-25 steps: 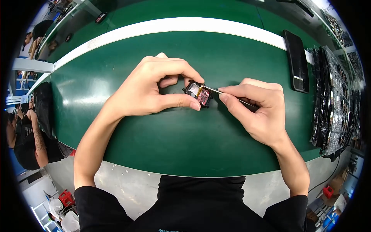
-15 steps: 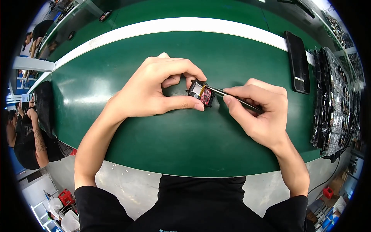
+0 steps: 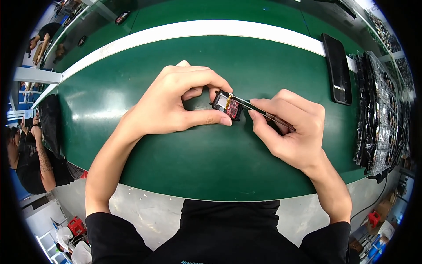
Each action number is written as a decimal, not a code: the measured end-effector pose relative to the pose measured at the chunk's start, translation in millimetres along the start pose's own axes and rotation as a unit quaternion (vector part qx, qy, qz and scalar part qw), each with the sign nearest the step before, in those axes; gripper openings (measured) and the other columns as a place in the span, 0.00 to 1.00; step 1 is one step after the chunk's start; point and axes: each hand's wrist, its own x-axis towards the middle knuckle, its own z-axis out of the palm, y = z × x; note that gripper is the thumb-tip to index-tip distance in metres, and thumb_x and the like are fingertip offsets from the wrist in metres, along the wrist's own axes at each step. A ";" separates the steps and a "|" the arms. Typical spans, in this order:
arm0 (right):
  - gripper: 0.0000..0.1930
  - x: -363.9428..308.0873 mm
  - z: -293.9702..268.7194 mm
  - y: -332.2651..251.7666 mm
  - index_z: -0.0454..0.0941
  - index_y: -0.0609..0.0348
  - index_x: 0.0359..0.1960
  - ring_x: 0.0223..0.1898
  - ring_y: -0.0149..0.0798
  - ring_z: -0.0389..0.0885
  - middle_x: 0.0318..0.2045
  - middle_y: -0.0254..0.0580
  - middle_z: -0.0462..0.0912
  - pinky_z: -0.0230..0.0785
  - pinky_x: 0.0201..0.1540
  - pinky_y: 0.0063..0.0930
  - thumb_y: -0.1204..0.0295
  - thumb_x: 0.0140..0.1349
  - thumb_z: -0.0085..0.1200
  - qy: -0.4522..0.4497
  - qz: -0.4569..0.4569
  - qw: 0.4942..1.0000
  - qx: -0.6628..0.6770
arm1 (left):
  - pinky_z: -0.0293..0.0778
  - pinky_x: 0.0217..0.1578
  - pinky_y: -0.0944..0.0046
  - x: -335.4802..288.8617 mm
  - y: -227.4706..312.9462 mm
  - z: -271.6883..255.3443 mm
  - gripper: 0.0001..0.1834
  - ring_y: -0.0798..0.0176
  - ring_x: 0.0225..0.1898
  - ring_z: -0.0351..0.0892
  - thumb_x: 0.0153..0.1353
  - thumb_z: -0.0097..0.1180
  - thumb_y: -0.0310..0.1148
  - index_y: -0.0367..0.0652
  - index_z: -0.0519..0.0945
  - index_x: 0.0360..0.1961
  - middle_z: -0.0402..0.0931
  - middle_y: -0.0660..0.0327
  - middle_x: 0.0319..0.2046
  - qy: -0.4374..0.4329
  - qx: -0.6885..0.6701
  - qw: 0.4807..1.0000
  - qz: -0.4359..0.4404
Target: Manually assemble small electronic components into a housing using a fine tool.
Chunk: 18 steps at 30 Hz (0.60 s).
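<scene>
Between the thumb and fingers of my left hand (image 3: 176, 99) is a small black device casing (image 3: 233, 110), its inside facing up. A red circuit board, a silvery rectangular part and a strip of yellow tape show within it. My right hand (image 3: 296, 125) pinches a pair of slim dark tweezers (image 3: 263, 112) like a pen. Their tips reach the casing's upper edge, near the yellow strip; whether they grip anything there is too small to tell. Both hands are above the green tabletop (image 3: 198, 163).
A black phone-like slab (image 3: 337, 70) leans across the white rail (image 3: 211, 27) at the right. Beside it stands a stack of clear and black plastic trays (image 3: 382, 119). A black mesh bag (image 3: 49, 123) lies at the left edge. Another person (image 3: 41, 163) sits beyond it.
The tweezers' tips have shifted slightly up and left along the casing's edge. My right hand has moved a little left; my left hand keeps its hold on the casing.
</scene>
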 end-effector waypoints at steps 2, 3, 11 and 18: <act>0.10 0.0 1.1 1.7 0.92 0.64 0.39 0.17 0.31 0.73 0.23 0.35 0.79 0.61 0.19 0.30 0.83 0.55 0.74 0.004 -0.012 1.000 -0.013 | 0.60 0.37 0.64 0.9 1.6 -0.5 0.28 0.69 0.25 0.64 0.46 0.89 0.37 0.44 0.93 0.50 0.82 0.66 0.29 0.001 0.009 1.000 0.000; 0.10 0.2 1.6 2.0 0.92 0.63 0.39 0.17 0.33 0.74 0.24 0.35 0.79 0.63 0.19 0.31 0.83 0.54 0.74 0.009 -0.026 0.999 -0.025 | 0.60 0.37 0.64 1.2 1.4 0.2 0.28 0.69 0.25 0.64 0.46 0.89 0.37 0.44 0.93 0.50 0.82 0.66 0.29 0.001 0.008 1.000 0.000; 0.10 0.0 3.0 0.6 0.92 0.63 0.40 0.18 0.35 0.75 0.24 0.36 0.78 0.65 0.20 0.33 0.83 0.55 0.74 0.010 -0.047 0.997 -0.052 | 0.60 0.37 0.64 0.2 -0.5 2.1 0.28 0.69 0.24 0.63 0.46 0.89 0.39 0.44 0.93 0.49 0.81 0.67 0.28 0.008 0.008 1.000 0.004; 0.08 -0.6 2.9 -0.2 0.93 0.65 0.40 0.18 0.32 0.75 0.22 0.37 0.79 0.63 0.20 0.30 0.84 0.59 0.72 0.001 0.000 1.000 0.015 | 0.61 0.39 0.64 0.6 -1.6 0.7 0.28 0.69 0.23 0.62 0.47 0.88 0.38 0.43 0.93 0.50 0.81 0.67 0.28 0.007 -0.002 1.000 0.002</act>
